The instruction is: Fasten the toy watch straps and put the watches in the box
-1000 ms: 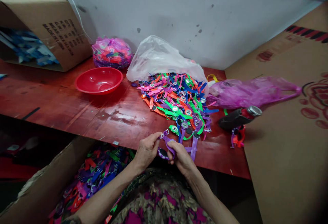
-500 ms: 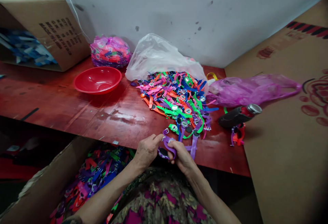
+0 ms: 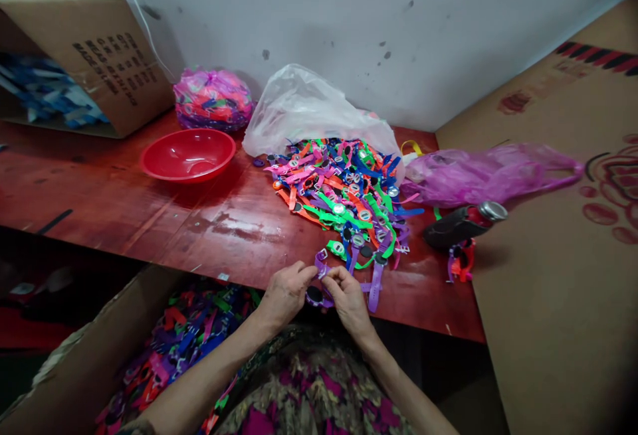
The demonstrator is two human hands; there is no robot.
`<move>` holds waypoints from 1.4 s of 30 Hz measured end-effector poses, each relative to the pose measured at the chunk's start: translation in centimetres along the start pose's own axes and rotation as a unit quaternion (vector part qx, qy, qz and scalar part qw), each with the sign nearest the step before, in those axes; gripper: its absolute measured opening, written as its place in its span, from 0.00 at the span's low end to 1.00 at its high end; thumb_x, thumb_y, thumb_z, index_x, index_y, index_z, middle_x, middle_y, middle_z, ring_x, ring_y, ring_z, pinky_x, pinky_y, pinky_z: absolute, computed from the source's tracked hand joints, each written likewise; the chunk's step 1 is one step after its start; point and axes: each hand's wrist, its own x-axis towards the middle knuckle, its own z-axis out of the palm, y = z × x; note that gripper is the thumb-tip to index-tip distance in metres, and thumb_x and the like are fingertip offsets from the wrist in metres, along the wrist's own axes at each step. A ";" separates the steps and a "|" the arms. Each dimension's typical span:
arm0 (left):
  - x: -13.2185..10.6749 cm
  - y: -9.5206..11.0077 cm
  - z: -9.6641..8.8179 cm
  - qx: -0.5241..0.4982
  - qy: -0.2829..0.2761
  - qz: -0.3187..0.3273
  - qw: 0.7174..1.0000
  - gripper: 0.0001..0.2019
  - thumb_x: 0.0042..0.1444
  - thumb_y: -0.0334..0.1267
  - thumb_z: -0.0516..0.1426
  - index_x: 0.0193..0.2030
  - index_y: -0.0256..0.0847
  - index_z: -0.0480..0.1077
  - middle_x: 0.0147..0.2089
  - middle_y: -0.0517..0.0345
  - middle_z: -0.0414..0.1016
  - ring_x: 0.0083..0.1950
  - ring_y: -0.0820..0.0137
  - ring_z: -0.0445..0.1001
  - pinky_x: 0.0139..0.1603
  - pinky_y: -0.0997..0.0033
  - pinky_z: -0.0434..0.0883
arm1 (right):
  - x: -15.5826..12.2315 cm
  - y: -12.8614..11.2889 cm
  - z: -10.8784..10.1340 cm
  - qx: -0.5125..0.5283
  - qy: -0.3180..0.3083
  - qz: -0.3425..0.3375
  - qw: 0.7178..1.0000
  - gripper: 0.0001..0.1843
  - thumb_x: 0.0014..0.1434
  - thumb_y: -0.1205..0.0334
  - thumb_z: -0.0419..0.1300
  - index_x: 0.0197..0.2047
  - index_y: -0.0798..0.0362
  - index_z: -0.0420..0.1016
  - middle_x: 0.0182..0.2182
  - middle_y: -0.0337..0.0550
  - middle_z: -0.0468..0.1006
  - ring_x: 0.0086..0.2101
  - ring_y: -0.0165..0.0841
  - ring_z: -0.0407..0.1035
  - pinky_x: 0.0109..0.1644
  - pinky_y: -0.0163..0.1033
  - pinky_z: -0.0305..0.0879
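Note:
Close to the table's front edge, my left hand (image 3: 285,294) pinches a purple toy wristwatch (image 3: 314,296). My right hand (image 3: 350,302) has thumb and fingertips closed on the same watch's strap, beside the left fingertips. The watch's dark round face hangs below the fingers, and part of the strap is hidden by them. Just beyond my hands, a heap of colourful toy watches (image 3: 343,186) spills from a white plastic bag (image 3: 304,109). A green watch (image 3: 337,248) and another purple watch (image 3: 376,282) lie at its near edge.
A red bowl (image 3: 188,156) stands left of the heap, before a filled pink bag (image 3: 213,99). An open carton (image 3: 104,56) is at far left. A dark bottle (image 3: 461,224) and pink bag (image 3: 488,173) lie right. Below the table, a carton (image 3: 94,348) holds more watches.
My right hand has shifted its grip up along the purple strap, its fingertips now pinched near my left fingers. The watch's looped strap has straightened somewhat. My left hand has barely moved.

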 end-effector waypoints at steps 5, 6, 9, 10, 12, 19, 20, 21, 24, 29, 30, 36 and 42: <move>-0.9 -0.5 0.3 -0.071 -0.074 0.000 0.995 0.14 0.59 0.32 0.44 0.43 0.38 0.69 0.32 0.56 0.72 0.33 0.74 0.70 0.33 0.78 0.64 | 0.2 -0.4 -1.3 -0.030 -0.118 -0.001 0.993 0.13 0.50 0.57 0.60 0.39 0.52 0.73 0.22 0.34 0.68 0.22 0.25 0.61 0.26 0.31 0.59; -1.1 -0.5 0.3 -0.094 -0.086 -0.006 0.992 0.14 0.59 0.32 0.44 0.42 0.38 0.70 0.33 0.56 0.73 0.34 0.74 0.71 0.35 0.78 0.64 | 0.2 -0.5 -1.5 -0.046 -0.121 -0.021 0.991 0.10 0.49 0.59 0.61 0.35 0.53 0.75 0.25 0.36 0.70 0.25 0.26 0.63 0.30 0.32 0.60; -1.4 0.0 -0.2 -0.170 -0.109 -0.046 0.978 0.12 0.58 0.33 0.46 0.38 0.37 0.70 0.34 0.57 0.74 0.35 0.75 0.71 0.37 0.79 0.64 | -0.2 -0.6 -1.9 -0.053 -0.108 -0.069 0.990 0.04 0.46 0.63 0.64 0.27 0.54 0.77 0.31 0.39 0.72 0.35 0.29 0.65 0.41 0.34 0.60; -1.4 0.2 -0.4 -0.200 -0.117 -0.061 0.971 0.12 0.58 0.33 0.46 0.37 0.37 0.70 0.33 0.58 0.74 0.34 0.76 0.71 0.36 0.80 0.63 | -0.4 -0.5 -1.9 -0.034 -0.113 -0.066 0.991 0.04 0.45 0.64 0.64 0.27 0.54 0.77 0.32 0.39 0.72 0.37 0.30 0.65 0.42 0.34 0.59; -1.4 0.7 -0.8 -0.253 -0.136 -0.076 0.955 0.11 0.58 0.34 0.48 0.35 0.37 0.71 0.30 0.60 0.73 0.31 0.77 0.70 0.33 0.81 0.62 | -0.7 -0.1 -2.0 0.023 -0.136 -0.038 0.990 0.03 0.43 0.65 0.65 0.26 0.54 0.78 0.34 0.39 0.72 0.37 0.29 0.65 0.42 0.33 0.59; -1.8 0.4 -0.9 -0.337 -0.169 -0.122 0.918 0.12 0.57 0.38 0.48 0.34 0.36 0.71 0.31 0.59 0.72 0.33 0.76 0.67 0.36 0.81 0.61 | -0.6 0.1 -2.7 0.314 0.009 0.053 0.948 0.09 0.38 0.60 0.68 0.24 0.53 0.74 0.25 0.35 0.72 0.28 0.27 0.66 0.37 0.34 0.64; -1.9 0.3 -1.0 -0.365 -0.172 -0.145 0.904 0.12 0.56 0.39 0.49 0.34 0.35 0.71 0.30 0.59 0.71 0.32 0.77 0.66 0.35 0.81 0.61 | -0.5 0.0 -2.8 0.337 0.037 0.044 0.940 0.10 0.37 0.60 0.69 0.24 0.52 0.73 0.26 0.35 0.73 0.29 0.27 0.66 0.38 0.34 0.64; -1.9 0.2 -1.0 -0.394 -0.179 -0.167 0.886 0.13 0.56 0.41 0.49 0.34 0.35 0.70 0.29 0.59 0.70 0.31 0.77 0.65 0.33 0.82 0.60 | -0.4 -0.2 -2.9 0.350 0.056 0.034 0.934 0.11 0.37 0.60 0.69 0.24 0.52 0.72 0.27 0.34 0.74 0.29 0.27 0.67 0.38 0.35 0.65; -2.3 -0.4 -1.5 -0.453 -0.209 -0.232 0.835 0.17 0.54 0.47 0.49 0.36 0.34 0.69 0.25 0.62 0.66 0.24 0.80 0.58 0.26 0.82 0.57 | -0.1 -0.7 -2.9 0.292 0.052 0.011 0.955 0.12 0.41 0.55 0.67 0.26 0.51 0.72 0.27 0.34 0.74 0.28 0.27 0.67 0.35 0.35 0.65; -5.3 -4.5 -4.4 -0.294 -0.293 -0.242 0.877 0.19 0.55 0.49 0.47 0.35 0.35 0.71 0.32 0.57 0.72 0.32 0.74 0.67 0.34 0.80 0.61 | 0.9 -1.1 -2.6 -0.194 0.037 -0.099 0.975 0.11 0.55 0.57 0.55 0.37 0.53 0.74 0.31 0.42 0.76 0.33 0.32 0.69 0.40 0.38 0.64; -6.2 -5.7 -5.3 -0.227 -0.318 -0.239 0.889 0.19 0.54 0.48 0.47 0.36 0.37 0.72 0.35 0.56 0.74 0.36 0.71 0.69 0.37 0.78 0.62 | 1.3 -1.1 -2.3 -0.297 0.048 -0.125 0.945 0.12 0.56 0.58 0.55 0.41 0.53 0.73 0.36 0.43 0.75 0.37 0.34 0.69 0.42 0.39 0.63; -8.3 -9.0 -9.0 0.116 -0.290 -0.298 0.902 0.20 0.55 0.50 0.45 0.36 0.42 0.73 0.35 0.50 0.75 0.38 0.61 0.72 0.37 0.70 0.63 | 3.9 -0.5 1.1 -0.666 0.059 -0.125 0.733 0.15 0.55 0.64 0.56 0.46 0.57 0.67 0.41 0.49 0.72 0.40 0.39 0.67 0.37 0.39 0.63; -4.3 -2.7 -2.9 -0.272 -0.148 -0.306 0.900 0.22 0.54 0.52 0.47 0.41 0.36 0.71 0.29 0.55 0.72 0.27 0.73 0.68 0.29 0.77 0.63 | 3.9 0.0 1.4 -0.653 0.024 -0.263 0.710 0.10 0.59 0.69 0.49 0.42 0.56 0.67 0.37 0.47 0.71 0.38 0.35 0.64 0.39 0.37 0.60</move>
